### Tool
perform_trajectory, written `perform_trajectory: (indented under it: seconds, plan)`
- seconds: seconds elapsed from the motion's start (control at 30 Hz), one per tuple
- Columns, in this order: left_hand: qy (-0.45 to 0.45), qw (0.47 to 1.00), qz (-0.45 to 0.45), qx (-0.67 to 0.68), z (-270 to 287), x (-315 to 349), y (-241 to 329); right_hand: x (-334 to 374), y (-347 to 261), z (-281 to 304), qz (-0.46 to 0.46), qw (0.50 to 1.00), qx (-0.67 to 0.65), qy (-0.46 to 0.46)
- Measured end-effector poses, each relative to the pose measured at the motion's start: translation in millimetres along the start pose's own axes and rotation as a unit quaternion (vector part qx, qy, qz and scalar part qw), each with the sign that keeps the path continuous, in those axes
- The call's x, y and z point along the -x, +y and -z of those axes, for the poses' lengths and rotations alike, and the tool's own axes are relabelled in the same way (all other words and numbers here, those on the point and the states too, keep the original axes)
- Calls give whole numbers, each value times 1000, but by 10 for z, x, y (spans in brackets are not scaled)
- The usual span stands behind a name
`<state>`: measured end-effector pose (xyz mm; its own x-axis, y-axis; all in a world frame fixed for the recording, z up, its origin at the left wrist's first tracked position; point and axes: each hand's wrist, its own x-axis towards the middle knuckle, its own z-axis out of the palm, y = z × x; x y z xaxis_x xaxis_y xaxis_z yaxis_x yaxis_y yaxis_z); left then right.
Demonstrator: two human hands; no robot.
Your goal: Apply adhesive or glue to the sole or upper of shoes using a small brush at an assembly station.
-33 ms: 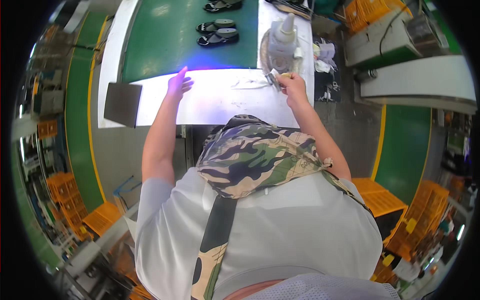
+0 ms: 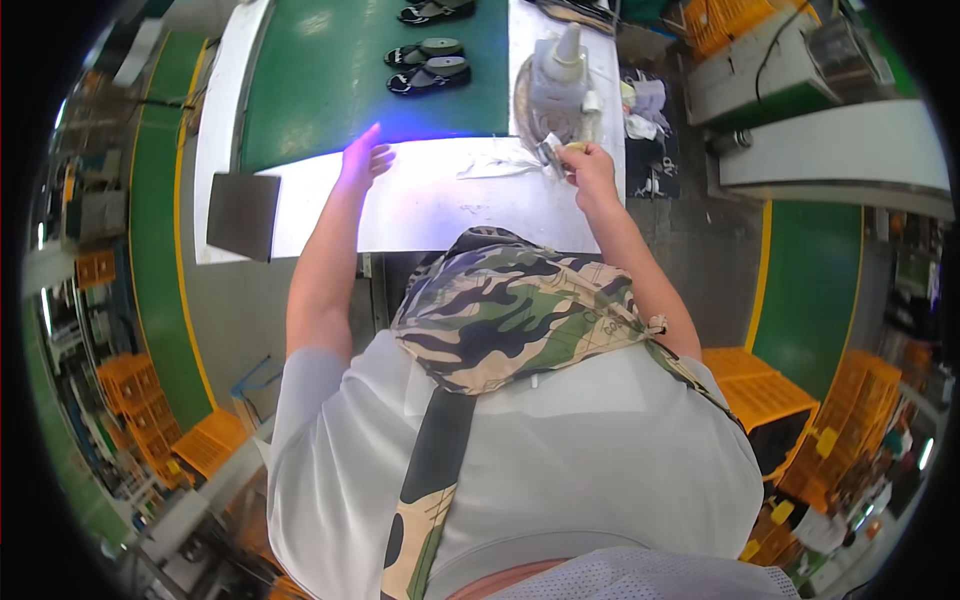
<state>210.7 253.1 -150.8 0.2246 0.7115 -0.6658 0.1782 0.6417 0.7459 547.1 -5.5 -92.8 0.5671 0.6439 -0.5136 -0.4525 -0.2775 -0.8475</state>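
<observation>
My right hand (image 2: 592, 178) is closed at the right end of the white worktop (image 2: 420, 225), pinching a small brush-like tool (image 2: 548, 153) with a yellowish handle and a grey, flat end. A crumpled white cloth (image 2: 497, 167) lies just left of the tool. Over the far edge of the worktop hovers my left hand (image 2: 362, 164), empty, its index finger stretched out and the others loosely bent. Bluish light falls on it. Beyond, a pair of black strapped shoes (image 2: 428, 78) on grey lasts rests on the green belt (image 2: 310, 90).
A whitish squeeze bottle (image 2: 562, 72) with a cone nozzle stands in a round tray beyond my right hand. At the worktop's left corner sits a dark square block (image 2: 243, 216). More shoes (image 2: 436, 11) lie farther along the belt. Orange crates (image 2: 765, 395) stand behind on the right.
The view has shifted slightly, so the belt and shoes appear a little farther left. Both hands keep nearly the same pose, and the right still grips the brush-like tool.
</observation>
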Motion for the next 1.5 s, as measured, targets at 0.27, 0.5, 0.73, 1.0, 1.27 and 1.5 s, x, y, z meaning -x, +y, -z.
perform_trajectory:
  seconds: [0.27, 0.5, 0.73, 1.0, 1.27, 1.5]
  plan:
    - [-33, 989, 139, 37, -1262, -1108, 669, -568, 33, 205, 150, 936, 267, 174]
    - [-30, 963, 243, 113, -1546, -1649, 727, -689, -30, -136, 275, 795, 516, 161]
    - [37, 947, 257, 187, -1662, -1604, 638, -697, 54, -335, 293, 708, 622, 157]
    - [-122, 940, 160, 275, -1033, -1407, 83, -617, -92, -320, 382, 680, 611, 131]
    - [-303, 930, -18, 206, -888, -680, 469, -756, -15, -1, 66, 916, 361, 163]
    - [-318, 897, -173, 253, -819, 256, 1015, -608, 85, 306, 95, 873, 416, 235]
